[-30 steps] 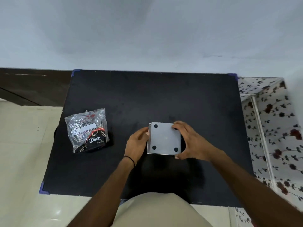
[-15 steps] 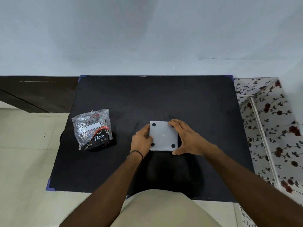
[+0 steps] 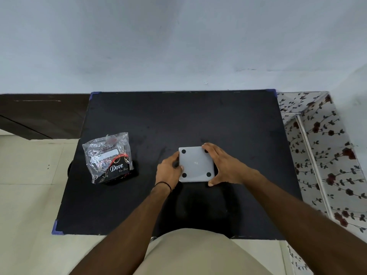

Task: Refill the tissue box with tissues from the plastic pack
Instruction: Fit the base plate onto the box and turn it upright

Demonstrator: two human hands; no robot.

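Observation:
The tissue box (image 3: 195, 164) is upside down near the middle of the black table (image 3: 198, 120); its white square base with black round feet at the corners faces up. My left hand (image 3: 168, 171) grips its left side and my right hand (image 3: 224, 165) grips its right side, fingers over the far right corner and thumb at the near right corner. The plastic pack (image 3: 108, 156), clear wrap over a black "Dove" packet, lies apart on the table's left part, untouched.
A pale wall rises directly behind the table. A dark wooden unit (image 3: 39, 116) stands to the left over a tiled floor (image 3: 25, 185). A floral-patterned surface (image 3: 325, 155) borders the table's right side. My lap is at the near edge.
The box and both hands have stayed together on the table with the same grip. The camera view has shifted, so the table appears slightly further right and lower.

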